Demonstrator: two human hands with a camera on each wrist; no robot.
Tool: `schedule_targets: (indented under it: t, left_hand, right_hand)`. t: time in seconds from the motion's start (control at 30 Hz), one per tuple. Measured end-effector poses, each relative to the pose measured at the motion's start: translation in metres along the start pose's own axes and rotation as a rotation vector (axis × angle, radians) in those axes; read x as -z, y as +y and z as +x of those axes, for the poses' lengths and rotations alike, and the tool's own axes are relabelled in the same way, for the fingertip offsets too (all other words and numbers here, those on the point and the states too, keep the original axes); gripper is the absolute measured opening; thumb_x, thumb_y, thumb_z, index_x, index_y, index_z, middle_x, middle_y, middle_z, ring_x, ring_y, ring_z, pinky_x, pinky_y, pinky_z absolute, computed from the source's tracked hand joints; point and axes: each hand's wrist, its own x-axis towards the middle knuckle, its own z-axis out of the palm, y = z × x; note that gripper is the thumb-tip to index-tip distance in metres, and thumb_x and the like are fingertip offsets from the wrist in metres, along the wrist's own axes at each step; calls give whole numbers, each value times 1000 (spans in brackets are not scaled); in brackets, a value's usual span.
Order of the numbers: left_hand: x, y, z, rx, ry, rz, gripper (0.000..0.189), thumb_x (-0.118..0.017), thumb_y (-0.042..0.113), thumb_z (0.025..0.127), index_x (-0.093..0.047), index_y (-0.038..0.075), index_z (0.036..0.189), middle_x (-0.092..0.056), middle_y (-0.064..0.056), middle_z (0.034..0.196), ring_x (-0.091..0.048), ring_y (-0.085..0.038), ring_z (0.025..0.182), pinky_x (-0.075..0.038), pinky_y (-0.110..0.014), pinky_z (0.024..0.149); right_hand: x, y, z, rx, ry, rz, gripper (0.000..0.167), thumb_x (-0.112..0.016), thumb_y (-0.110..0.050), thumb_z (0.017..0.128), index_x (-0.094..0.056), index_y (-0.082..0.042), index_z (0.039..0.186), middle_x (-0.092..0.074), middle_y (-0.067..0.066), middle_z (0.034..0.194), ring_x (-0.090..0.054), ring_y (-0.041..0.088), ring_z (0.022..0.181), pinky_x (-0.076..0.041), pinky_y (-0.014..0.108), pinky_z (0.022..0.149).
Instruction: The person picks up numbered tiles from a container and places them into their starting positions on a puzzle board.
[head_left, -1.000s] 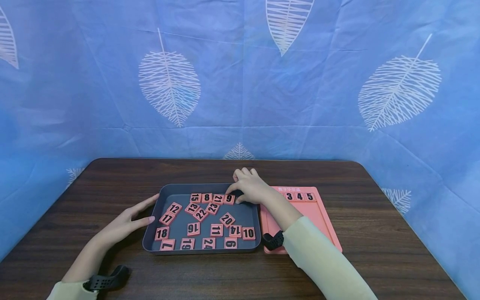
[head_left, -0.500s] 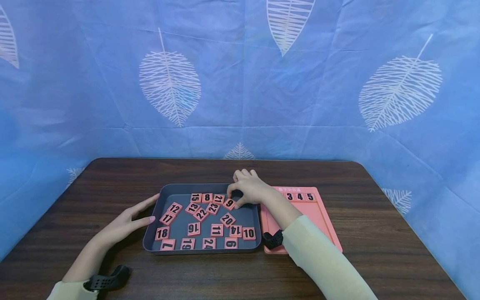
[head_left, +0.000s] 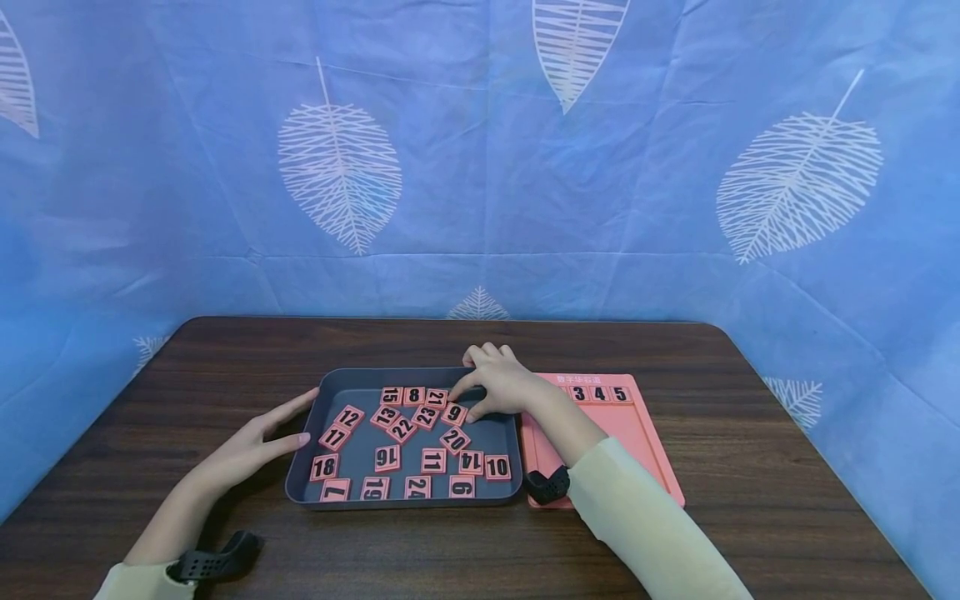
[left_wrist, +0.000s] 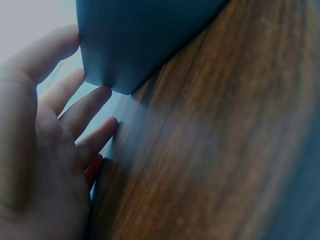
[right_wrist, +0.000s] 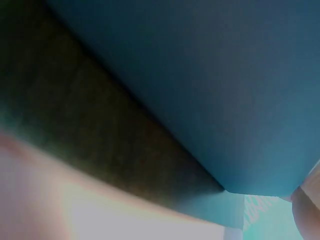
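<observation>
A dark grey tray holds several pink number tiles, lying at various angles. At its far right part, my right hand pinches the number 9 tile between thumb and index finger, with the tile low against the tray floor. The other fingers are raised over the far rim. My left hand rests its extended fingers and thumb along the tray's left side; in the left wrist view its fingertips touch the tray's wall. In the right wrist view the tray's side hides the tiles.
Right of the tray lies a pink number-puzzle board with a few tiles, 3, 4 and 5 legible, along its top row; the right forearm covers part of it. Both sit on a dark wooden table. A blue leaf-patterned cloth hangs behind.
My right hand has drawn the 9 tile slightly toward the near side and turned it askew, beside the 20 and 23 tiles. The left hand and tray stay put.
</observation>
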Motion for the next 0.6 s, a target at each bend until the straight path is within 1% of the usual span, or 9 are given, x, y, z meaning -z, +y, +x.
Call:
schedule_targets:
  t: [0.2, 0.37, 0.6]
  left_hand:
    - [1, 1, 0, 2, -1, 0, 64, -57, 27, 97, -27, 14, 153, -22, -19, 155, -15, -48, 138, -19, -73, 97]
    - [2, 0, 1, 8, 2, 5, 64, -58, 28, 97, -28, 15, 153, -23, -18, 155, -16, -48, 138, -19, -73, 97]
    - [2, -1, 2, 1, -3, -9, 64, -58, 27, 97, -28, 16, 153, -22, -18, 155, -16, -47, 138, -19, -73, 97]
  right_hand:
    - [0, -1, -1, 27, 41, -9, 40, -75, -46, 79, -69, -40, 118, -40, 5, 135, -32, 22, 116, -25, 44, 94]
    - [0, -3, -2, 66, 85, -36, 38, -76, -45, 78, -70, -38, 115, -41, 6, 135, -33, 23, 116, -25, 46, 94]
    - [0, -4, -2, 95, 95, -82, 34, -75, -43, 80, -71, -38, 112, -40, 4, 135, -34, 21, 115, -27, 43, 94]
